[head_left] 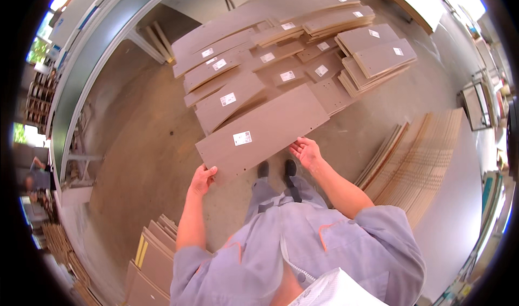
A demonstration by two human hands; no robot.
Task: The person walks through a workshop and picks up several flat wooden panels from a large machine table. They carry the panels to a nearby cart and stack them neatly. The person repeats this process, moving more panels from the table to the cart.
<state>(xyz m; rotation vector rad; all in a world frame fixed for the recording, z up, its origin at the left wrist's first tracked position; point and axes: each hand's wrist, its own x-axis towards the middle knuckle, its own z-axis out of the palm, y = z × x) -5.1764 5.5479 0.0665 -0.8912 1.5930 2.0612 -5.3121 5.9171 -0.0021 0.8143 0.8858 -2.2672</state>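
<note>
Over a bare workshop floor (pixel 135 122), piles of labelled brown boards (pixel 281 50) spread ahead of the person. Nearest, a long brown panel (pixel 286 119) spans both hands. The left hand (pixel 202 180) grips its near left corner, thumb on top; the right hand (pixel 306 152) meets the near edge, its grip's closure impossible to tell.

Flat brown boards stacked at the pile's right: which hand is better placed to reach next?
Probably the right hand, nearer the boards, by the near edge of the brown rectangular panel; the left hand grips its left corner.
</note>
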